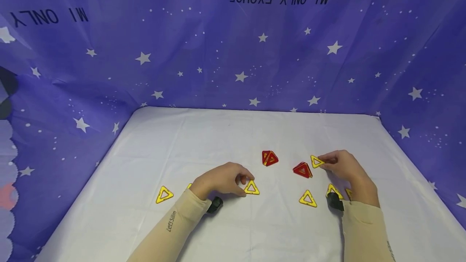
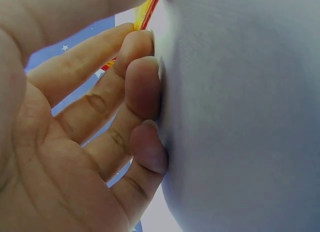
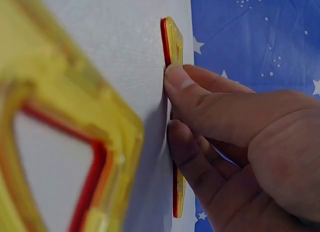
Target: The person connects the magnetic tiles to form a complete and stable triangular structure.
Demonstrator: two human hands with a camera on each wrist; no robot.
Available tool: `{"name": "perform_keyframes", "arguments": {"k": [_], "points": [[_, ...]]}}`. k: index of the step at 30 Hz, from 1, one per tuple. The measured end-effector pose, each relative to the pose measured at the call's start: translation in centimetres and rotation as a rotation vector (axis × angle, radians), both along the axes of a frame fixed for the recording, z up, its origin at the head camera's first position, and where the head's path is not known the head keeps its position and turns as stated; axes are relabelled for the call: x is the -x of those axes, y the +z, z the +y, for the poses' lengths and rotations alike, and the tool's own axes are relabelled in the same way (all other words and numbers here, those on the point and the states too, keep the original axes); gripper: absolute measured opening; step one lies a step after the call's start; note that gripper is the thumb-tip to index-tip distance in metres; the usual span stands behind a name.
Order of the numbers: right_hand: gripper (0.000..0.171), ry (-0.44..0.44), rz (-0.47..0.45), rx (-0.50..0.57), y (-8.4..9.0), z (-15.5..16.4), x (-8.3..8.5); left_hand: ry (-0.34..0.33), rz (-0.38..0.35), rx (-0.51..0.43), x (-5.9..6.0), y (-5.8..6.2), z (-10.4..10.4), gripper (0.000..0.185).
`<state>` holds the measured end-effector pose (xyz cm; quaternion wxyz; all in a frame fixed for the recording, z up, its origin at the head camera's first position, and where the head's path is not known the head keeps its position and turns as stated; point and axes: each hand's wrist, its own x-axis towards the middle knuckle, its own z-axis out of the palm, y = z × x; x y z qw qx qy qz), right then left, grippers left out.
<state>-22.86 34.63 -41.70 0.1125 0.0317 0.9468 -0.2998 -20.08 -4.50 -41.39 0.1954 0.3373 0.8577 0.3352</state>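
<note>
Between my right hand's [image 1: 342, 169] thumb and fingers is a yellow triangular magnetic tile [image 1: 316, 161], pinched by its right side. Its red edge [image 3: 166, 41] shows in the right wrist view, close over the white cloth. With thumb and index finger, my left hand [image 1: 225, 179] grips another yellow triangular tile [image 1: 252, 188] by its left side; the other fingers curl against the cloth. In the left wrist view only a sliver of yellow and red tile [image 2: 148, 11] shows past the fingers. Red triangular pieces [image 1: 302, 170] with yellow edges stand just left of the right hand.
A second red cluster [image 1: 270, 158] stands farther back. More yellow tiles lie near the front: one at far left [image 1: 164, 194], one right of centre [image 1: 308, 199], one by the right wrist [image 1: 333, 190]. Others are partly hidden by the arms. Starry purple cloth [image 1: 240, 51] surrounds the table.
</note>
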Motion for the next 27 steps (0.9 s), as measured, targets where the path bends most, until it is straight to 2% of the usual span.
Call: {"name": "perform_keyframes", "arguments": {"k": [5, 9, 16, 22, 27], "points": [[0.039, 0.006, 0.024, 0.008, 0.5, 0.0, -0.3, 0.019, -0.003, 0.013, 0.0, -0.1, 0.1, 0.042], [0.041, 0.019, 0.093, 0.043, 1.5, 0.0, -0.7, 0.033, 0.001, 0.027, 0.0, -0.1, 0.2, 0.045], [0.050, 0.025, 0.198, 0.171, 3.4, -0.8, -1.2, 0.044, 0.002, 0.035, -0.1, -0.1, 0.3, 0.045], [0.045, 0.138, 0.256, 0.258, 4.9, -2.7, -1.5, 0.055, -0.002, 0.031, -0.1, -0.3, 0.4, 0.044], [0.037, 0.258, 0.213, 0.349, 4.8, -5.0, -1.0, 0.060, 0.002, 0.040, -0.1, -0.3, 0.4, 0.044]]}}
